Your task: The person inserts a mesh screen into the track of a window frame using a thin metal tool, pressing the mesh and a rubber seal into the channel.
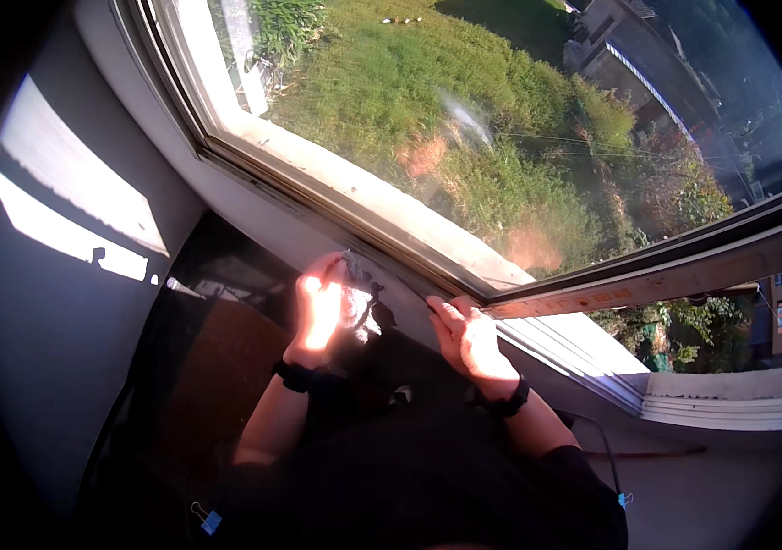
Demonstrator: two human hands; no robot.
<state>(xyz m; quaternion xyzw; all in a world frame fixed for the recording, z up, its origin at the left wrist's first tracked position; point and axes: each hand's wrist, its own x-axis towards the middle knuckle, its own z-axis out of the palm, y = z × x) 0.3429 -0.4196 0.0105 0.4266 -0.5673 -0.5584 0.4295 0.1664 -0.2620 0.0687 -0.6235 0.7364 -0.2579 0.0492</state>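
Observation:
In my left hand (314, 307) is a crumpled grey cloth (360, 310), its fingers closed on it in bright sunlight. The hand is over the inner sill (267, 215), just below the window track. My right hand (471, 344) lies to the right at the lower corner of the sliding window sash (666, 264). Its fingers are bent and pressed together against the edge of the frame. A small dark spot shows at their tips; whether it is a held thing or shadow is unclear. Both wrists wear dark bands.
The window frame (354, 206) runs diagonally across, with grass and bushes outside. White track rails (583, 362) lie bare at the right. A sunlit wall (52, 275) stands at the left. Below is a dark brown surface (217, 353). Blue binder clips (211, 522) hang near the lower edge.

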